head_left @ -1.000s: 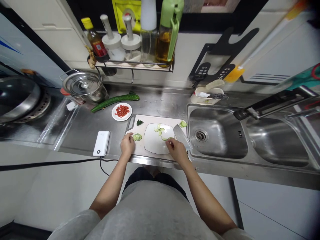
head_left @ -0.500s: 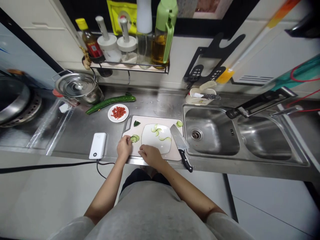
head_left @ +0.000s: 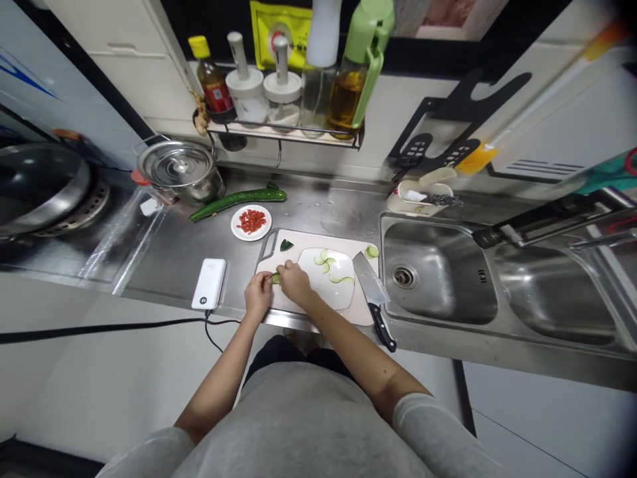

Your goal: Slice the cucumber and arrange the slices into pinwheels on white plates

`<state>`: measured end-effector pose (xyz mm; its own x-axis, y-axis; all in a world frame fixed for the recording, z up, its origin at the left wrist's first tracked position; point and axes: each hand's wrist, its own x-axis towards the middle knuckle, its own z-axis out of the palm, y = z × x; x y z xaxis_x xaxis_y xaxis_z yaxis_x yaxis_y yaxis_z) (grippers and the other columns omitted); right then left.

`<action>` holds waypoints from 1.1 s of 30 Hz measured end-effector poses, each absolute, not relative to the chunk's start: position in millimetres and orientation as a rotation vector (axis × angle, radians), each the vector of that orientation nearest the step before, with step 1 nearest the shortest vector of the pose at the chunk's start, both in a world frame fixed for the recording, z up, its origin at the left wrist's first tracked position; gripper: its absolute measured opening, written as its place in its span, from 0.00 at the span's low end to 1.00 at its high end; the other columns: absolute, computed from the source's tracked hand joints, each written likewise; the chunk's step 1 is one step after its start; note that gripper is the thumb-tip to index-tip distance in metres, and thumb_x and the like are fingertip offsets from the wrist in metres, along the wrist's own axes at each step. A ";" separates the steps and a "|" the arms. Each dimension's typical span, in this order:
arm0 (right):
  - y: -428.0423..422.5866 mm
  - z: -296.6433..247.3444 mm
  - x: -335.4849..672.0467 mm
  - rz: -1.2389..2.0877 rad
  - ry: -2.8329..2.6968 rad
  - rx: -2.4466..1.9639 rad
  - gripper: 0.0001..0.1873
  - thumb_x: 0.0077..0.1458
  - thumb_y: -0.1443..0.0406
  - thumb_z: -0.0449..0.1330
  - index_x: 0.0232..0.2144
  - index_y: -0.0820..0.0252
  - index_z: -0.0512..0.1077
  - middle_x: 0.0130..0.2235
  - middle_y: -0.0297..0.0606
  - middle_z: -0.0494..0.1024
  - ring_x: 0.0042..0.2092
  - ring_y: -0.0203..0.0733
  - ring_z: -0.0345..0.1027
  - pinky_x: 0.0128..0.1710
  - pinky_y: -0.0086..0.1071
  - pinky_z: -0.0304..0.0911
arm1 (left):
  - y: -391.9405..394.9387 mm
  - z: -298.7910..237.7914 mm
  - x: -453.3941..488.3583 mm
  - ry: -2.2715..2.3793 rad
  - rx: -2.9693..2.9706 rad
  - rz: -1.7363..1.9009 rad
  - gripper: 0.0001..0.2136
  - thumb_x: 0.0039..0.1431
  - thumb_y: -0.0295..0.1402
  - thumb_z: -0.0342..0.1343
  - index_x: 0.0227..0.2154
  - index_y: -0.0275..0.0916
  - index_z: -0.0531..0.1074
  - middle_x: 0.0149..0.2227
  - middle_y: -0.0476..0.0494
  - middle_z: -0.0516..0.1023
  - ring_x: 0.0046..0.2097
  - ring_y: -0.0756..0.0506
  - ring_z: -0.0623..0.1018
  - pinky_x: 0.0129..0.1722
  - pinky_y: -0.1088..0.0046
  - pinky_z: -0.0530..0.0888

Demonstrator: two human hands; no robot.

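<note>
My left hand (head_left: pixel 259 295) and my right hand (head_left: pixel 294 282) meet at the left part of the pale cutting board (head_left: pixel 303 240), both with fingers pinched on a small pile of cucumber slices (head_left: pixel 275 277) between them. Thin cucumber slices (head_left: pixel 328 262) lie spread on a white plate (head_left: pixel 343 299) on the board. A cleaver (head_left: pixel 372 289) with a black handle lies on the board's right side, blade up the board. A dark green cucumber end (head_left: pixel 286 245) sits near the board's handle. More slices (head_left: pixel 371 251) rest at the board's far right corner.
A whole cucumber (head_left: pixel 239 201) and a small dish of red berries (head_left: pixel 251 222) lie behind the board. A white power bank (head_left: pixel 209 284) with a cable sits to the left. A lidded pot (head_left: pixel 178 169), a double sink (head_left: pixel 438 279) and a condiment shelf (head_left: pixel 283 129) surround the spot.
My right hand moved left from the plate's right edge to the slice pile by my left hand. The cleaver now lies uncovered on the board.
</note>
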<state>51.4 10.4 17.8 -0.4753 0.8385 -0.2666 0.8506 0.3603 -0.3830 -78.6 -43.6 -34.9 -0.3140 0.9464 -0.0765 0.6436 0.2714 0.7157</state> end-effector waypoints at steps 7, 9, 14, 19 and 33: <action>15.1 9.0 50.4 -0.949 2.652 1.660 0.10 0.60 0.65 0.50 0.39 0.56 0.71 0.43 0.40 0.70 0.45 0.44 0.62 0.38 0.32 0.58 | -41.3 -36.9 -80.8 1.899 1.252 0.996 0.10 0.57 0.31 0.49 0.40 0.39 0.71 0.39 0.44 0.77 0.40 0.48 0.76 0.43 0.71 0.72; 17.7 9.1 51.6 -1.085 2.629 1.723 0.09 0.59 0.66 0.51 0.37 0.56 0.71 0.40 0.38 0.73 0.43 0.41 0.63 0.38 0.31 0.58 | -40.5 -35.2 -80.1 1.872 1.252 1.019 0.12 0.57 0.31 0.49 0.43 0.39 0.70 0.40 0.44 0.77 0.40 0.48 0.76 0.44 0.71 0.72; 22.7 10.9 58.7 -1.466 2.514 1.909 0.07 0.56 0.66 0.53 0.34 0.57 0.71 0.34 0.32 0.76 0.37 0.37 0.67 0.36 0.28 0.58 | -42.2 -31.8 -78.6 1.888 1.268 0.996 0.14 0.57 0.29 0.47 0.45 0.39 0.70 0.42 0.43 0.77 0.43 0.48 0.76 0.46 0.70 0.72; 22.0 11.7 67.5 -1.669 2.482 2.027 0.06 0.54 0.65 0.54 0.32 0.57 0.72 0.32 0.31 0.76 0.35 0.36 0.68 0.36 0.28 0.60 | -44.8 -28.3 -75.8 1.903 1.249 1.000 0.15 0.56 0.28 0.49 0.46 0.39 0.70 0.41 0.43 0.78 0.41 0.48 0.77 0.44 0.70 0.73; 17.4 13.0 85.7 -1.793 2.504 2.121 0.08 0.54 0.63 0.53 0.33 0.57 0.71 0.32 0.32 0.76 0.36 0.37 0.69 0.39 0.30 0.62 | -53.5 -6.0 -75.0 2.072 1.698 0.413 0.27 0.56 0.22 0.45 0.59 0.44 0.62 0.52 0.39 0.71 0.49 0.40 0.73 0.47 0.66 0.70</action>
<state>85.7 17.4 13.0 -0.2387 0.9637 -0.1194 0.4234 -0.0074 -0.9059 -75.0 -53.5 -6.0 -0.1598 0.9775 -0.1376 0.8503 0.2071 0.4839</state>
